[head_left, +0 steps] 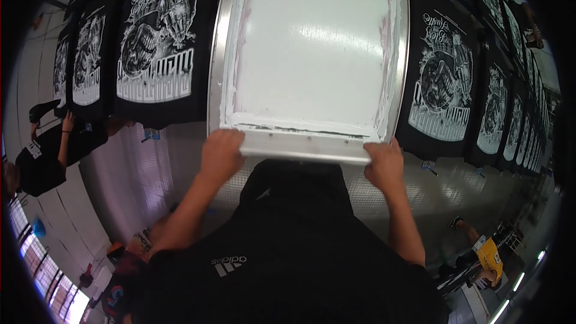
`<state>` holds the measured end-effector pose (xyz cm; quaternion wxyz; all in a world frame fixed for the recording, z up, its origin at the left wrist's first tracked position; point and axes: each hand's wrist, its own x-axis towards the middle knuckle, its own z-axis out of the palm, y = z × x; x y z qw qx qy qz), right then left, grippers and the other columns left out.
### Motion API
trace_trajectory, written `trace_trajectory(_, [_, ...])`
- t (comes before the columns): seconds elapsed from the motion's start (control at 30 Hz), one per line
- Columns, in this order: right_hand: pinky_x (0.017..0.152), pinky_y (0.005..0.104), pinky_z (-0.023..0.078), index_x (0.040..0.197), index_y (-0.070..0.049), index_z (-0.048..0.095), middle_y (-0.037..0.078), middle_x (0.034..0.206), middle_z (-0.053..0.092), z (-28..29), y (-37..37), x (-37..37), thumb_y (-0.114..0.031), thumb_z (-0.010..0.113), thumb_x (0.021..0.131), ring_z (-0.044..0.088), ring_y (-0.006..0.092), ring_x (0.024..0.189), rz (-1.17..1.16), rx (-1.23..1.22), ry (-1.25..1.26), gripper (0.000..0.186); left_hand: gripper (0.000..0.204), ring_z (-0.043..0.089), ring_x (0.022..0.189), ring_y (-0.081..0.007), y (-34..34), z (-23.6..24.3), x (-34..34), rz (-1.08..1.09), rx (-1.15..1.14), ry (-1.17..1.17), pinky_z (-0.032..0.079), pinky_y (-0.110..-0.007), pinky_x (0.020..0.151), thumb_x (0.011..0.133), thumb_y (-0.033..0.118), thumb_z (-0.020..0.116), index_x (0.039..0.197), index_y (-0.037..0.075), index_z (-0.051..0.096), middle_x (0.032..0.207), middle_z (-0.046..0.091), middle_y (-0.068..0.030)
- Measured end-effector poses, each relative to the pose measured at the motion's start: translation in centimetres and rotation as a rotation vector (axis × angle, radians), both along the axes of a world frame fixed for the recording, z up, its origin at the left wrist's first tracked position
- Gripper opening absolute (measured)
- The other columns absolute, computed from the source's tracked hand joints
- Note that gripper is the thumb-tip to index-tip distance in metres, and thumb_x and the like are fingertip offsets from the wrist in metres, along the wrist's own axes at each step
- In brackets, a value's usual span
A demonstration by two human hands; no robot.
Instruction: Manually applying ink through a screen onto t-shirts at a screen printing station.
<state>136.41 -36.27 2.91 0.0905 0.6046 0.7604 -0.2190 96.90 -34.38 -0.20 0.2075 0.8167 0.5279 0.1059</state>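
Two bare hands have hold of a metal screen-printing frame [309,150], one at each near corner. Its long axis runs straight away from the person's body, the far end passing out of view, with black T-shirts [159,42] spread in rows off its left and right edges. Inside the rim lies a smooth white coating [312,30], with a dark streak along the near edge. Ornate white lettering and artwork cover the shirts; the person's own black shirt [300,252] bears a pale logo and word, upside down from the head camera. The left hand [223,155] is curled closed over the near left corner, the right hand [387,165] likewise over the near right; how their fingers sit underneath, I can't quite tell.
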Motion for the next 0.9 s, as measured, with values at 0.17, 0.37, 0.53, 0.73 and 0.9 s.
trace_trajectory(0.17, [0.107,0.0553,0.035,0.097,-0.006,0.063,0.010,0.098,0.067,-2.7,2.0,0.1,0.001,0.062,0.059,0.063,0.0266,0.095,-0.061,0.314,0.088,0.038,0.041,0.061,0.095,-0.0342,3.1,-2.2,0.9,0.032,0.137,-0.034,0.049,-0.042,0.085,0.056,-0.003,0.067,0.096,0.002,0.062,0.098,0.064,-0.0167])
trace_trajectory(0.37, [0.103,0.0514,0.040,0.095,-0.009,0.064,0.008,0.089,0.068,-4.4,19.9,2.2,-0.002,0.066,0.060,0.063,0.0285,0.088,-0.018,0.428,0.045,0.036,0.038,0.064,0.094,-0.0312,21.6,-3.7,2.2,0.057,0.184,0.004,0.052,-0.040,0.083,0.059,0.001,0.070,0.096,0.005,0.066,0.097,0.068,-0.0117])
trace_trajectory(0.53, [0.082,0.0435,0.049,0.092,-0.011,0.068,0.011,0.083,0.068,-4.3,34.2,3.0,-0.010,0.068,0.064,0.063,0.0331,0.085,-0.034,0.476,-0.057,0.028,0.029,0.065,0.080,-0.0348,36.5,-3.9,3.3,0.101,0.196,0.130,0.054,-0.044,0.071,0.064,0.013,0.072,0.093,0.012,0.068,0.082,0.065,-0.0153])
trace_trajectory(0.73, [0.084,0.0448,0.053,0.108,-0.016,0.068,0.014,0.101,0.070,-3.3,47.7,5.7,-0.016,0.059,0.076,0.066,0.0342,0.098,0.021,0.326,-0.178,0.033,0.047,0.066,0.096,-0.0358,49.3,-0.6,5.3,0.041,0.128,0.256,0.052,-0.042,0.086,0.072,0.041,0.076,0.109,0.013,0.071,0.098,0.070,-0.0176])
trace_trajectory(0.9, [0.080,0.0442,0.054,0.113,-0.010,0.067,0.019,0.097,0.069,-0.9,38.7,5.4,-0.013,0.058,0.073,0.067,0.0359,0.091,-0.032,0.231,-0.096,0.041,0.038,0.067,0.089,-0.0339,40.9,1.9,4.6,0.029,-0.008,0.256,0.052,-0.042,0.081,0.077,0.034,0.074,0.105,0.010,0.071,0.093,0.070,-0.0170])
